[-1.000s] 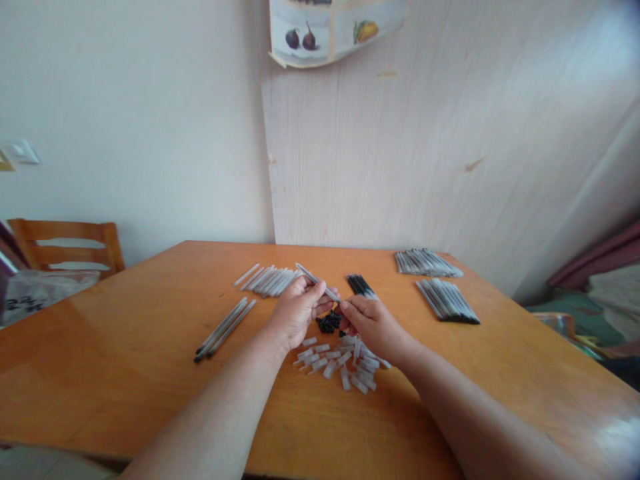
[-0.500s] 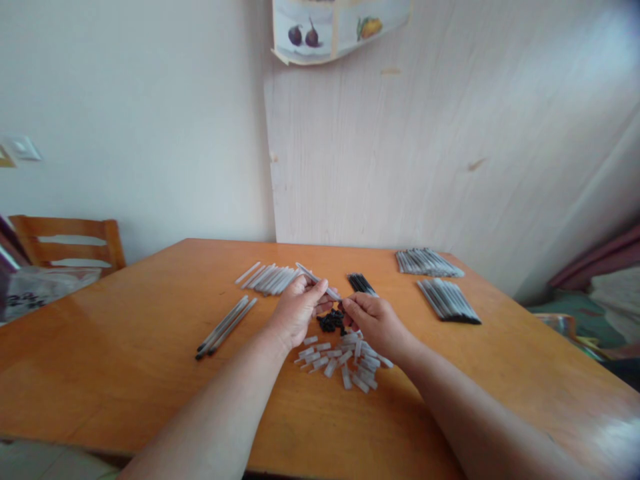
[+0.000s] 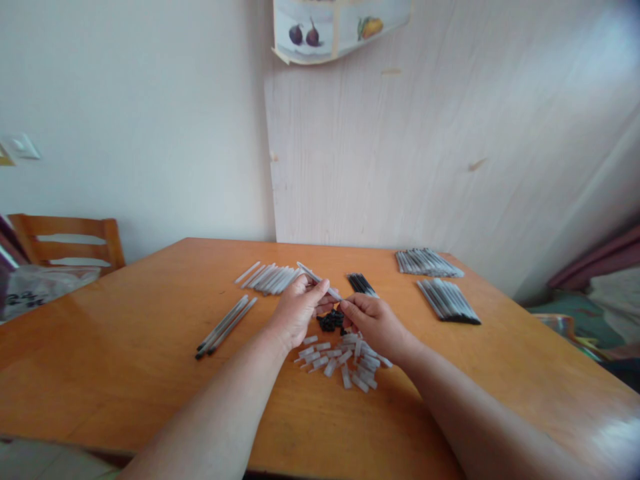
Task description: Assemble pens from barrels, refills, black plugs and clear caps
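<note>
My left hand (image 3: pixel 297 310) is closed around a clear pen barrel (image 3: pixel 309 272), which slants down toward my right hand. At the barrel's lower end my right hand (image 3: pixel 374 320) is pinched, its fingertips meeting it; what small piece they grip is hidden. Just under the hands lies a heap of small black pen parts (image 3: pixel 329 321). Closer to me is a spread of translucent pen caps (image 3: pixel 345 360). Beyond my left hand a row of clear barrels (image 3: pixel 273 279) rests on the table. Behind my right hand lie several thin black refills (image 3: pixel 361 284).
A few pens with dark ends (image 3: pixel 227 327) lie left of my left forearm. To the right are a row of capped-looking pens (image 3: pixel 447 301) and a further bundle of pens (image 3: pixel 430 262). The wooden table (image 3: pixel 125 360) meets the wall; a chair (image 3: pixel 70 243) stands far left.
Both hands stay almost in place on the pen barrel. The right fingertips have shifted very slightly, and a dark bit seen between them at the barrel's end no longer shows.
</note>
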`<control>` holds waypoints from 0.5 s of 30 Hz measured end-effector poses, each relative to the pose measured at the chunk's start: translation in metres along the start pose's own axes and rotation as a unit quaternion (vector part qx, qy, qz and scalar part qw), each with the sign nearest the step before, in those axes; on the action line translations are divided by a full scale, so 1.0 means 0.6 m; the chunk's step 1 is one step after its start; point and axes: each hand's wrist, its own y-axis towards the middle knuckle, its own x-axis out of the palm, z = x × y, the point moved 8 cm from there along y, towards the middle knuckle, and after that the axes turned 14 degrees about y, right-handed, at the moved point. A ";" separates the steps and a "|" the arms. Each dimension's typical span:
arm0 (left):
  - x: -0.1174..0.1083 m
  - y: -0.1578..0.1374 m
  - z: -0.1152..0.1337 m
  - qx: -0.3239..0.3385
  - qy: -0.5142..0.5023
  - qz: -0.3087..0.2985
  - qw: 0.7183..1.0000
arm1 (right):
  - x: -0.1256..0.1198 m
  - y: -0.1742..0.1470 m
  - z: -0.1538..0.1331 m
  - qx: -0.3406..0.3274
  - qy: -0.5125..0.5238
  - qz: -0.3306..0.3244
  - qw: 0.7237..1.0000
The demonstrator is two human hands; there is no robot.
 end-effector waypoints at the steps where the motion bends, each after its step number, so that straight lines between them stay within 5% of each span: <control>1: 0.003 -0.001 0.001 0.003 0.001 -0.013 1.000 | 0.000 0.000 0.000 0.010 0.014 0.002 1.000; 15: -0.003 0.003 -0.007 -0.009 0.025 0.003 1.000 | -0.003 0.002 0.004 0.001 0.022 0.010 1.000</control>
